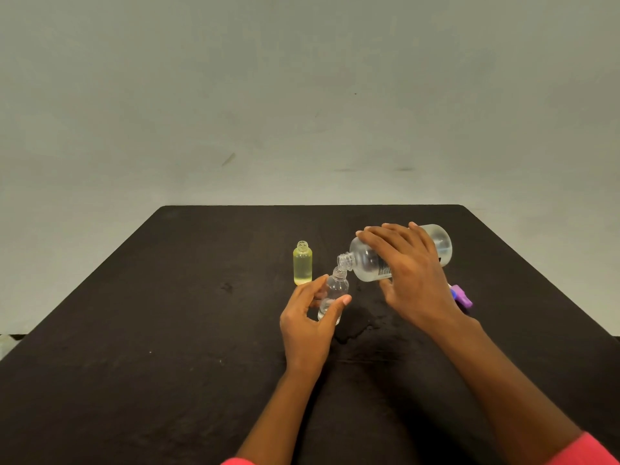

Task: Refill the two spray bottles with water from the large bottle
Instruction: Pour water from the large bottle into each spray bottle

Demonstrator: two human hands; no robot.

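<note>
The table [167, 330] is matt black, the wall [302, 95] grey-green. One yellow bottle [302, 266], one clear bottle [333, 292]. The large bottle [365, 261] is clear with black print. Purple cap [463, 297]; pink sleeve [583, 451].

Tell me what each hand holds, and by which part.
The left hand grips the small clear bottle round its lower body. The right hand grips the large bottle round its middle, tipped over it.

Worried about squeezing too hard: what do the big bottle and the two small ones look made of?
The large bottle: clear, glossy, likely plastic; water and highlights show through it. The small clear bottle: transparent, shiny, threaded neck; plastic or glass, can't tell. The yellow bottle: see-through yellow, glossy, same shape; likewise unsure.
</note>
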